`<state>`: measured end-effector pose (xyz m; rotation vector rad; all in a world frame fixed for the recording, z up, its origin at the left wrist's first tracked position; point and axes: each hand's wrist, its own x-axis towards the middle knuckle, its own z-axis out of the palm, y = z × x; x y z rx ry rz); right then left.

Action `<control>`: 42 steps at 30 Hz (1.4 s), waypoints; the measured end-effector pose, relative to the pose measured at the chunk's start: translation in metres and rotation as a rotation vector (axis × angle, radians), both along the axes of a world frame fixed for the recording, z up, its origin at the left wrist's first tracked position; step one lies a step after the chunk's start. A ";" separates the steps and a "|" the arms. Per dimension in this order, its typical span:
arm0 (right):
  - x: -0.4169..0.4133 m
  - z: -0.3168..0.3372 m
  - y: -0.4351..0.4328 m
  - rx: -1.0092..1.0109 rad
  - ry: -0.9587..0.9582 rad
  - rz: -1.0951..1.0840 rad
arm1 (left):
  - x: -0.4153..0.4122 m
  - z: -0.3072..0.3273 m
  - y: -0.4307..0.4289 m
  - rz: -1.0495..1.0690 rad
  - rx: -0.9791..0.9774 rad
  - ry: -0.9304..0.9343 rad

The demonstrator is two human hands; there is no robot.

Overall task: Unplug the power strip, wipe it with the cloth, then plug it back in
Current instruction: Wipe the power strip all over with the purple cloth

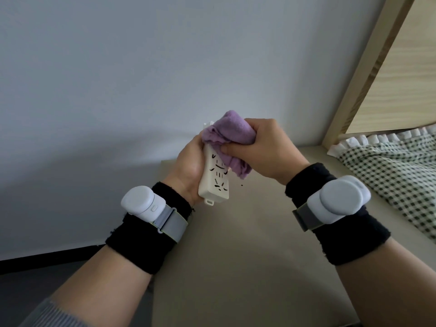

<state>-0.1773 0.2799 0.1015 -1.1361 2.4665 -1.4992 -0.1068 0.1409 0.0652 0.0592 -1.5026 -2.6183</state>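
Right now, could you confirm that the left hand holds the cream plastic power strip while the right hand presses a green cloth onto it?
The colour is wrong. The head view shows the left hand holding the cream plastic power strip while the right hand presses a bunched purple cloth, not green, onto it.

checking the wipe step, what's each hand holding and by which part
The left hand grips the white power strip round one long side, above mid-length. The right hand clutches the bunched purple cloth, pressed on the strip's upper face.
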 end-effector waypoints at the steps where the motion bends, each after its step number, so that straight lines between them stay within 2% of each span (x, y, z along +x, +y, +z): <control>1: -0.003 0.002 0.002 -0.043 -0.030 -0.013 | -0.002 -0.002 -0.002 0.039 0.014 -0.048; 3: -0.008 0.005 0.008 -0.139 -0.073 -0.033 | -0.006 -0.005 -0.008 0.094 0.076 -0.137; 7: -0.019 0.010 0.021 -0.272 -0.090 -0.052 | -0.004 -0.004 -0.011 0.051 0.210 -0.169; 10: -0.027 0.010 0.027 -0.191 -0.035 -0.108 | 0.000 0.002 -0.010 0.040 0.265 -0.164; 14: -0.025 0.008 0.025 -0.021 -0.052 -0.073 | -0.002 0.002 -0.010 0.061 0.220 -0.173; 18: -0.020 0.005 0.017 -0.001 -0.023 -0.078 | -0.002 0.003 -0.005 0.023 0.191 -0.195; 23: -0.017 0.001 0.015 0.145 0.001 0.031 | -0.002 0.001 -0.003 0.005 0.146 -0.230; 27: -0.014 -0.003 0.007 0.116 0.130 -0.090 | -0.004 -0.001 -0.003 0.065 0.158 -0.226; 32: -0.016 0.000 0.014 0.153 0.025 0.000 | -0.003 -0.004 -0.005 0.071 0.151 -0.234; 36: -0.013 -0.002 0.009 0.128 0.154 -0.122 | -0.002 -0.002 -0.001 0.056 0.126 -0.237; 42: -0.013 0.002 0.014 0.126 0.041 -0.031 | 0.002 0.002 0.008 0.052 0.094 -0.219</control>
